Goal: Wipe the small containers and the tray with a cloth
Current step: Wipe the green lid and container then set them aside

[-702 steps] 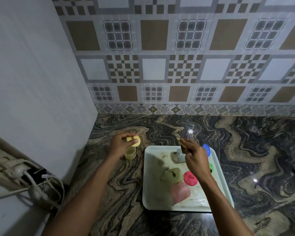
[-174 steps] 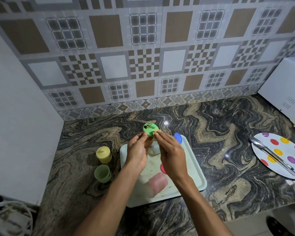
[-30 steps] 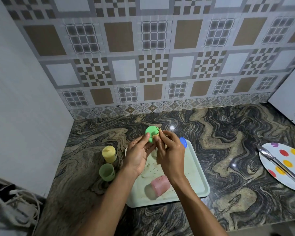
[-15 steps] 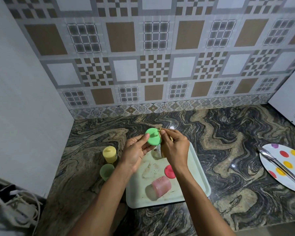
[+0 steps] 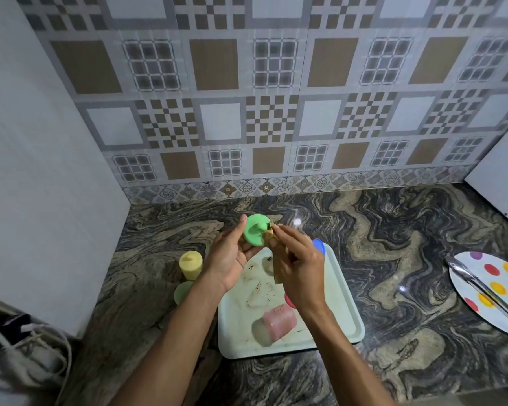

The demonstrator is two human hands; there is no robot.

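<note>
My left hand (image 5: 229,256) holds a round green lid (image 5: 255,233) up above the far end of the pale tray (image 5: 343,326). My right hand (image 5: 298,266) pinches a small tan cloth (image 5: 272,235) against the lid's right edge; the cloth hangs down under the palm. A pink container (image 5: 279,319) lies on its side on the stained tray. A pink lid (image 5: 289,300) and a blue lid (image 5: 318,246) peek out beside my right hand. A closed yellow container (image 5: 190,265) and an open green container (image 5: 183,291) stand on the counter left of the tray.
A polka-dot plate (image 5: 493,288) with metal tongs (image 5: 481,288) lies at the right of the marble counter. A white appliance (image 5: 502,174) stands at the far right. White cables (image 5: 21,344) hang at the lower left beside a white wall panel.
Over the last second the green lid stays in my left hand while my right hand shifts the cloth along its edge. Much earlier, the yellow and green containers went onto the counter.
</note>
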